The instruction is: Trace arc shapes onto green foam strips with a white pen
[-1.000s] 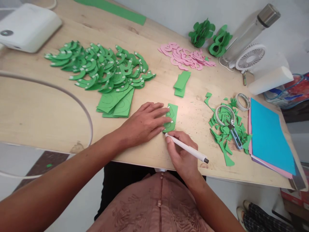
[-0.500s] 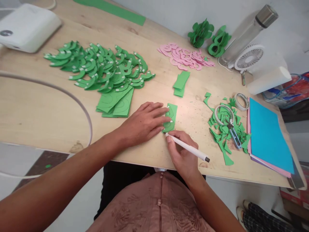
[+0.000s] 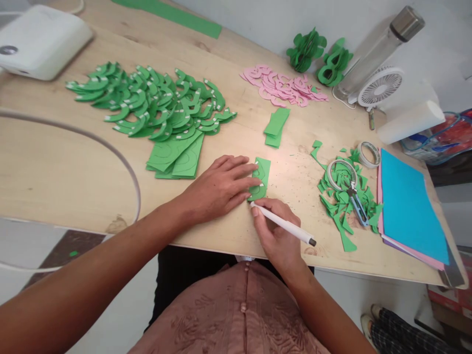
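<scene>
The green paper rectangle [image 3: 265, 172] lies on the wooden table [image 3: 228, 236] just beyond the pen and partly under the left hand's fingertips. The left hand [image 3: 221, 189] is flat, its fingers slightly parted, pressing on the rectangle's left side and the curved green cutout [image 3: 260, 191] on top of it without gripping either. The right hand [image 3: 278, 241] has thumb and fingers closed around a white pen [image 3: 288, 226], its tip at the paper's near edge. Since half a second ago, pen and right hand have shifted slightly leftward; the left hand and paper have hardly moved.
</scene>
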A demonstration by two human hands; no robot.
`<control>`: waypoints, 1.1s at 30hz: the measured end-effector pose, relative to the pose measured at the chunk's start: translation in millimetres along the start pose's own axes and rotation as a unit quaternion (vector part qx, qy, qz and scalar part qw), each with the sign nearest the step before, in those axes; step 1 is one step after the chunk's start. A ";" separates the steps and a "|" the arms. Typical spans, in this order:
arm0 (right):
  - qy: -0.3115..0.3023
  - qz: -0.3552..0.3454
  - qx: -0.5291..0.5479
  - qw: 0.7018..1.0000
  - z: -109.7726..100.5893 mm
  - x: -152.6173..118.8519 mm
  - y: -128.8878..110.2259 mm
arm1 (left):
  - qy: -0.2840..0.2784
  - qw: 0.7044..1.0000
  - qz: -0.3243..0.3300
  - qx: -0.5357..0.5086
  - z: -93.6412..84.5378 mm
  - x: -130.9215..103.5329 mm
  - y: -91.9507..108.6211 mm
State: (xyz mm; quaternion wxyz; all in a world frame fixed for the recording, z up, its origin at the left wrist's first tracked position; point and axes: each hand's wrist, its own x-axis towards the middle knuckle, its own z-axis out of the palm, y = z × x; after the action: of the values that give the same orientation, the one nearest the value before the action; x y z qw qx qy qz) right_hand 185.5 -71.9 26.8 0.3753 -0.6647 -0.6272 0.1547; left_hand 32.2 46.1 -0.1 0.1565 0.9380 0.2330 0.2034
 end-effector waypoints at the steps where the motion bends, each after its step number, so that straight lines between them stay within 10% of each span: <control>1: 0.001 0.002 0.003 1.000 -0.1 0.0 -0.1 | 0.000 1.000 0.000 -0.001 -0.1 0.1 0.0; 33: 0.006 0.042 0.022 0.999 -6.8 -1.0 0.4 | -0.003 1.000 0.001 0.003 -1.5 -0.2 0.8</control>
State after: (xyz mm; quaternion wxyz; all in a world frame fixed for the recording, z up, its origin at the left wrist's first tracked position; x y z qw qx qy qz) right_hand 190.2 -75.0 30.8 0.3864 -0.6831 -0.5930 0.1800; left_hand 31.6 45.6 1.4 0.1544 0.9393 0.2318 0.2005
